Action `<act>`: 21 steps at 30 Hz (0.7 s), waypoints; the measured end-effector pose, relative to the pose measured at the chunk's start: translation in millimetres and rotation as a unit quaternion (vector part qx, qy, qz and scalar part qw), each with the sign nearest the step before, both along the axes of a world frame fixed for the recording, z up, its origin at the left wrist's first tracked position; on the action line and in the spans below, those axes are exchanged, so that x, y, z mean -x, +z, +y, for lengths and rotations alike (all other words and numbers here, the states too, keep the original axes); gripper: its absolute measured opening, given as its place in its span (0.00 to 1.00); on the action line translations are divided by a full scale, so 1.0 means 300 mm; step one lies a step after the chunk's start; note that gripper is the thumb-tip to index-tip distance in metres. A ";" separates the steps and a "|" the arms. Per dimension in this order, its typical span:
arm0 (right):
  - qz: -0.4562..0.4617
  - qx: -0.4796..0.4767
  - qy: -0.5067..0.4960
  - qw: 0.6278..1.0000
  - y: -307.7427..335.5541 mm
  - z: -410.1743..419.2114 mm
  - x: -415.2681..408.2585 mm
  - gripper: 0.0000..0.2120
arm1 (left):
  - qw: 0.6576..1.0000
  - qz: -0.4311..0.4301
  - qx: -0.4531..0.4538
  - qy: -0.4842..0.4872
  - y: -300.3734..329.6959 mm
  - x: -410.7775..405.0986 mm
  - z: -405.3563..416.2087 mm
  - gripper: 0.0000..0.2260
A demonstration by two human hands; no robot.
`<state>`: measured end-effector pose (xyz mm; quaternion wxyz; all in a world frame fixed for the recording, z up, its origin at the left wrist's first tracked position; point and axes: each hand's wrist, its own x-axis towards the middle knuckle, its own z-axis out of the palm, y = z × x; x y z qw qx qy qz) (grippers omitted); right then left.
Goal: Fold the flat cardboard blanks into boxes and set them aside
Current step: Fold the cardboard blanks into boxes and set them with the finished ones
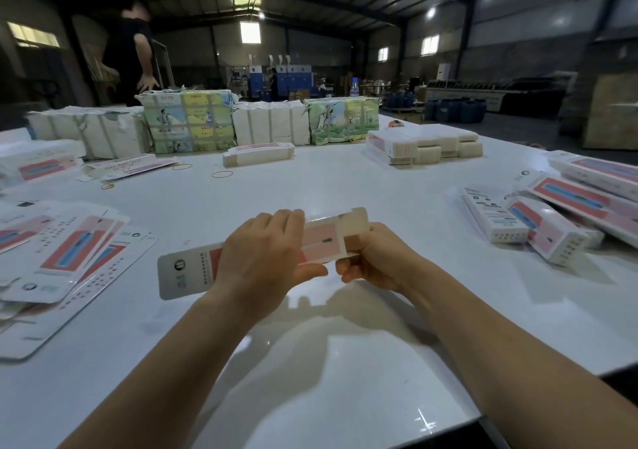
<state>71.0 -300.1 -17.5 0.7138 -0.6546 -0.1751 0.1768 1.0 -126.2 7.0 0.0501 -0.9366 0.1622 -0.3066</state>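
Left hand (257, 259): curled over the middle of the cardboard blank (241, 255), fingers on its far edge, thumb under the near edge — gripping it above the table.
Right hand (374, 259): fingers wrapped round the blank's right end, just below the open end flap (354, 222).
Blank: held between both hands just over the white table (310, 362), lying left to right, its rounded left end sticking out past the left hand.
Left of the hands: a loose spread of flat blanks (65, 255) on the table.
Right of the hands: a heap of folded boxes (552, 214), lying at angles on one another.
Mid-table: rubber bands (222, 174) and small stacks of blanks (259, 154).
Far edge: wrapped bundles (188, 120) in a row — a person in dark clothes (129, 45) stands behind them.
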 end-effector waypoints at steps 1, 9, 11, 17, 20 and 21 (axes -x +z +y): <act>0.010 -0.006 -0.015 1.000 0.002 -0.002 -0.002 0.13 | 1.000 0.001 0.008 -0.013 -0.007 -0.003 -0.004 0.32; 0.041 0.006 -0.012 0.999 0.009 -0.007 -0.003 0.12 | 0.992 0.067 0.107 0.012 -0.018 -0.029 0.039 0.32; 0.048 -0.003 -0.036 0.998 0.016 -0.001 0.005 0.13 | 0.985 0.083 0.146 0.036 -0.010 -0.036 0.044 0.29; -0.302 0.034 -0.365 0.880 -0.015 0.038 0.038 0.14 | 0.960 0.116 0.236 0.092 -0.006 -0.067 0.072 0.28; -0.371 0.105 -0.346 0.855 -0.038 0.063 0.051 0.12 | 0.951 0.127 0.265 0.092 -0.017 -0.069 0.063 0.30; -0.363 0.120 -0.332 0.862 -0.046 0.070 0.051 0.12 | 0.949 0.132 0.271 0.090 -0.022 -0.069 0.055 0.31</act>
